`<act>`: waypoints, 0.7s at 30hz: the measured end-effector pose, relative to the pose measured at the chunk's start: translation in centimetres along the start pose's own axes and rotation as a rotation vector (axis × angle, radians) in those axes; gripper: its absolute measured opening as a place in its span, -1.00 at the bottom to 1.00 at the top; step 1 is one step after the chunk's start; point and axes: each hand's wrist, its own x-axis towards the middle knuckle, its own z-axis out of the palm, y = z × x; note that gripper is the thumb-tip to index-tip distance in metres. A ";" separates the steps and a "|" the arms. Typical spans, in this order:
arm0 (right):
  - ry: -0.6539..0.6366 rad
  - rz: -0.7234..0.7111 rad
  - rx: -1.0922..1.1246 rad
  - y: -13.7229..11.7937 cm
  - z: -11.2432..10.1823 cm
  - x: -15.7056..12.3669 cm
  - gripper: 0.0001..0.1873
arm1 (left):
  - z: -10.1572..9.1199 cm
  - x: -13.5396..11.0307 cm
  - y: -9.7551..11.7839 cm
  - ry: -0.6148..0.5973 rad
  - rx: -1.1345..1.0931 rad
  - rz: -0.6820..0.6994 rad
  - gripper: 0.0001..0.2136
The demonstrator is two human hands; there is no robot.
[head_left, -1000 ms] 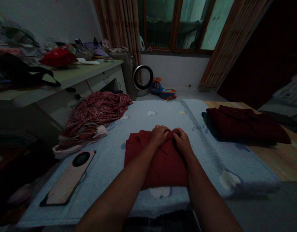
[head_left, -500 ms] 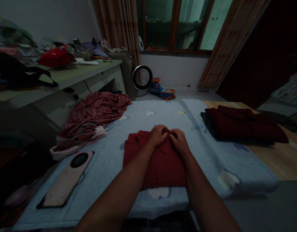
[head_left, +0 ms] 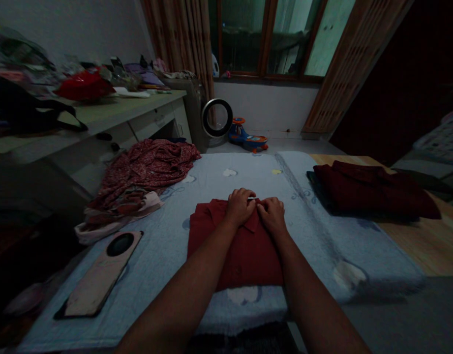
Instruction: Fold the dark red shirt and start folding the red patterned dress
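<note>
A dark red collared shirt (head_left: 248, 260) lies folded in a neat rectangle on the pale blue bedspread (head_left: 160, 275), its collar at the far edge. My left hand (head_left: 241, 206) has its fingers curled over the collar's left side, the thumb resting on the cloth and a small gap showing below the index finger. Close beside it, my right hand (head_left: 272, 214) pinches the right side of the collar. Both forearms cover parts of the shirt's sides. Some fingertips are hidden behind the collar.
A phone (head_left: 99, 275) lies at the left. Beyond it is a crumpled heap of red patterned cloth (head_left: 148, 167). Folded dark red clothing (head_left: 370, 189) rests on a darker piece at the right, by a wooden board (head_left: 440, 241). A cluttered desk (head_left: 137, 110) stands at far left.
The fingers of my left hand have risen slightly and a gap has appeared between index finger and thumb. My right hand has shifted only a little at the collar. The shirt stays put.
</note>
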 end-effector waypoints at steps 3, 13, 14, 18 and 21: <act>-0.007 0.001 0.026 0.3 0.0 0.1 -0.83 | 0.0 -0.2 0.0 -0.039 -0.003 0.083 -0.89; -0.023 0.013 0.057 1.0 0.2 0.1 -0.88 | 0.1 -0.1 -0.1 -0.123 0.136 0.059 -0.74; -0.019 -0.008 0.056 0.9 0.3 0.1 -0.89 | 0.1 -0.1 0.0 -0.122 0.145 0.050 -0.74; -0.026 -0.015 -0.005 0.7 0.3 -0.1 -0.88 | 0.2 -0.2 0.0 -0.118 0.183 0.019 -0.77; -0.015 0.008 -0.059 0.2 0.1 -0.1 -0.81 | 0.6 -0.2 -0.1 -0.100 0.209 0.010 -0.78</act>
